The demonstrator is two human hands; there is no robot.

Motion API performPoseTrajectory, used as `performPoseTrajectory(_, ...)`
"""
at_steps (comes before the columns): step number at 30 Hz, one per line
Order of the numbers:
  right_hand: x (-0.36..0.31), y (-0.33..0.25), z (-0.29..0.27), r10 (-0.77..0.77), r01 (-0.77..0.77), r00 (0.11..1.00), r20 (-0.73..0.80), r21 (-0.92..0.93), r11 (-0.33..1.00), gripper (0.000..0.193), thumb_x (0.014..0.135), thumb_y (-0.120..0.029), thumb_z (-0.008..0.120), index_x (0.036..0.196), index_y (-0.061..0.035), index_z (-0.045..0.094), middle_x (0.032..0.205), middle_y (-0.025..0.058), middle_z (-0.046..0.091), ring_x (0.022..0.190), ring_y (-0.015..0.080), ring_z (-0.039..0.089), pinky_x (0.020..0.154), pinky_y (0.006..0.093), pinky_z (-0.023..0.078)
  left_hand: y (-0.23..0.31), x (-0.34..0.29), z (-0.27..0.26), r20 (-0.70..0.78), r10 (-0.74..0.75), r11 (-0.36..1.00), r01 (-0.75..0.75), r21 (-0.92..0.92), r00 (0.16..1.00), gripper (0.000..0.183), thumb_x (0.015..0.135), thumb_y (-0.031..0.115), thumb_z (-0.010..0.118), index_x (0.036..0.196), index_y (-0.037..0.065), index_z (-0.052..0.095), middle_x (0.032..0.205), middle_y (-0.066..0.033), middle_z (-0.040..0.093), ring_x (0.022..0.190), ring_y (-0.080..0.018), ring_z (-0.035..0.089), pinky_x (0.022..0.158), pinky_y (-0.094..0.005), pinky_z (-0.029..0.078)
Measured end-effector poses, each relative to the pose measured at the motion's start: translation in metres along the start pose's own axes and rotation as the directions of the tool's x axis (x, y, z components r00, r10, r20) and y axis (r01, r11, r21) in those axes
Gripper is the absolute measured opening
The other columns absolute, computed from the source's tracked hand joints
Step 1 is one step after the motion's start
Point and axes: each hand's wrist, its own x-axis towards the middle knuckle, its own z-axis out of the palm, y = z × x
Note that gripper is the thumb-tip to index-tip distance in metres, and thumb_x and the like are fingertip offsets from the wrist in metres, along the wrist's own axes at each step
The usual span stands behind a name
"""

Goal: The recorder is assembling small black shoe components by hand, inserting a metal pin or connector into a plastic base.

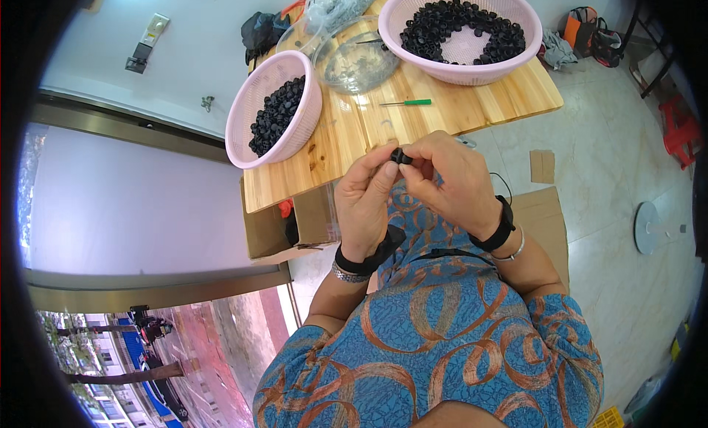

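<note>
Between the fingertips of both hands is a small round black plastic part (pixel 400 156), held just off the near edge of the wooden table. My left hand (pixel 366 195) pinches it from the left with thumb and forefinger. From the other side, the thumb and fingers of my right hand (pixel 451 178) close on it too. Beyond the hands, a pink basket (pixel 237 122) at the left holds many small black parts (pixel 278 114). A larger pink basket (pixel 516 66) at the far right carries black ring-like parts (pixel 442 29) around a bare patch.
The wooden table (pixel 346 136) bears a green-handled screwdriver (pixel 417 102) and a clear round tray (pixel 324 74). An open cardboard box (pixel 265 225) stands below its left edge. Flat cardboard (pixel 544 203), a white disc (pixel 646 227) and a red stool (pixel 678 131) are on the floor.
</note>
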Motion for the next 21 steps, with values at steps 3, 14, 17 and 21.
performPoseTrajectory(3,-0.001,-0.001,-0.001,-0.005,0.005,1.000,0.009,0.003,1.000,0.018,0.074,-0.004,0.064,0.088,-0.0026,0.053,0.074,0.0109,0.055,0.064,0.0249,0.058,0.054,0.0320,0.046,0.001,-0.001,0.001,0.007,0.012,1.000,-0.012,0.008,1.000,0.025,0.086,0.001,0.054,0.111,-0.003,0.055,0.106,-0.0111,0.060,0.095,-0.0155,0.058,0.084,-0.0286,0.048)
performPoseTrajectory(14,0.001,0.011,-0.008,0.120,-0.137,0.989,0.083,0.258,0.956,0.018,0.074,-0.009,0.069,0.084,-0.0011,0.058,0.070,0.0044,0.054,0.060,0.0126,0.052,0.053,0.0232,0.041,0.001,0.000,-0.001,0.013,-0.031,0.999,0.031,0.008,0.999,0.025,0.087,0.003,0.055,0.111,-0.004,0.057,0.102,-0.0102,0.061,0.092,-0.0137,0.058,0.081,-0.0256,0.048)
performPoseTrajectory(17,0.000,0.013,-0.013,0.322,-0.381,0.923,0.208,0.402,0.832,0.020,0.073,-0.007,0.071,0.090,-0.0024,0.060,0.072,-0.0014,0.051,0.060,0.0049,0.045,0.052,0.0185,0.036,0.002,-0.002,-0.005,0.058,-0.048,0.997,0.044,0.069,0.997,0.025,0.089,0.003,0.051,0.112,-0.005,0.054,0.105,-0.0138,0.061,0.095,-0.0192,0.059,0.085,-0.0322,0.048)
performPoseTrajectory(21,0.003,0.014,-0.018,0.312,-0.401,0.907,0.282,0.357,0.843,0.021,0.073,-0.009,0.072,0.088,-0.0024,0.060,0.070,-0.0036,0.047,0.058,0.0031,0.039,0.051,0.0177,0.033,0.003,-0.003,-0.007,0.109,-0.081,0.993,0.070,0.099,0.991,0.024,0.089,0.004,0.050,0.111,-0.005,0.054,0.104,-0.0139,0.060,0.096,-0.0189,0.058,0.085,-0.0305,0.048)
